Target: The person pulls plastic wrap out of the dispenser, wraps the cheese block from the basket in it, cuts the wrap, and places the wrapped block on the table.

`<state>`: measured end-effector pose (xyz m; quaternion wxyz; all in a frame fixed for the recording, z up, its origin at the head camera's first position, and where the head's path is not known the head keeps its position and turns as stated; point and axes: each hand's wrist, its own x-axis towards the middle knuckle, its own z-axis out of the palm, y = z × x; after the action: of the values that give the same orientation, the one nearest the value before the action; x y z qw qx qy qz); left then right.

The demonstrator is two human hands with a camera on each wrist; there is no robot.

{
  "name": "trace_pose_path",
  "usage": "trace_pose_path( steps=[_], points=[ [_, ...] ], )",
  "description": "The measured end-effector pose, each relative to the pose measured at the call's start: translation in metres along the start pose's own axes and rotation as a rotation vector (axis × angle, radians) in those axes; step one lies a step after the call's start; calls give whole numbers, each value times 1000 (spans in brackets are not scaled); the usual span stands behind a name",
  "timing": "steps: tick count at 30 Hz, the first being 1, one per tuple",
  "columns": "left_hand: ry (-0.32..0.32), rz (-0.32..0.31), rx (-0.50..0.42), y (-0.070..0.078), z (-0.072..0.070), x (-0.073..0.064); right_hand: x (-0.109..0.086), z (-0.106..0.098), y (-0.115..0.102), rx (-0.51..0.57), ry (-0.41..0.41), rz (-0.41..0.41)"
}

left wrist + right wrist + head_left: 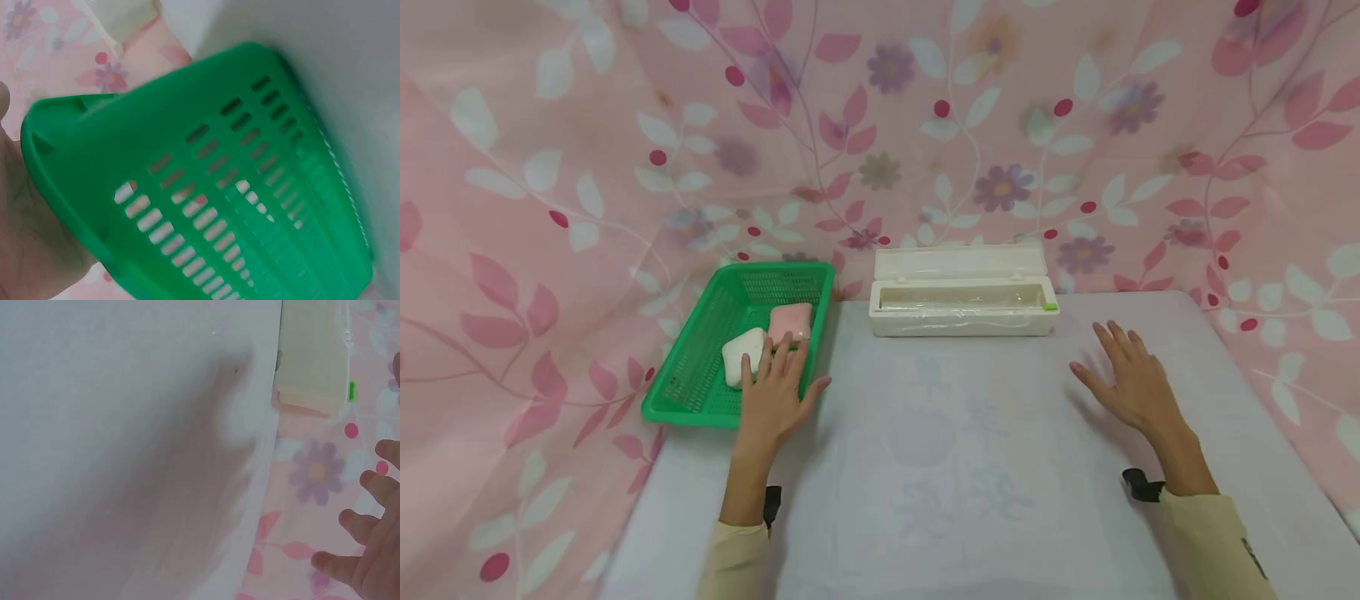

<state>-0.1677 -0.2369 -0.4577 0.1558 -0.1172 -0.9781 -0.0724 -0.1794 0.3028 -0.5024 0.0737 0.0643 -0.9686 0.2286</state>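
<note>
My left hand (772,406) is over the near right corner of a green plastic basket (691,367), its fingers spread and nothing held. Inside the basket lie a white rounded block (741,357) and a pink one (791,321), perhaps soap bars; the fingers partly cover both. In the left wrist view the basket's slotted wall (187,187) fills the middle, with part of the hand (37,231) at the left edge. Above the right side of the table, my right hand (1133,385) hovers with fingers extended, holding nothing. Its fingers also show in the right wrist view.
A long white cling film dispenser (962,323) stands at the back of the table, lid (958,262) raised, with a green slider (1050,307) at its right end. A white cloth covers the table (925,500). Pink floral fabric (880,125) hangs behind and at the sides.
</note>
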Motion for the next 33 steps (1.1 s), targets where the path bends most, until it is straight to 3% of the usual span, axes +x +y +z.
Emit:
trace_pose_path(
  steps=[8,13,16,19,26,30,33],
  points=[
    [151,50,-61,28,10,31,24,-5,-8,97,-9,40],
    [288,117,-159,44,23,52,42,0,-16,163,44,58],
    [316,107,-233,52,32,63,51,6,-21,205,75,57],
    [281,36,-316,60,41,72,59,10,-26,234,78,68],
    [123,-197,-541,72,64,92,73,19,-31,252,54,85],
    [108,-355,-703,76,75,100,78,21,-34,267,46,109],
    [87,-432,-802,78,83,105,82,24,-37,297,24,128]
  ],
)
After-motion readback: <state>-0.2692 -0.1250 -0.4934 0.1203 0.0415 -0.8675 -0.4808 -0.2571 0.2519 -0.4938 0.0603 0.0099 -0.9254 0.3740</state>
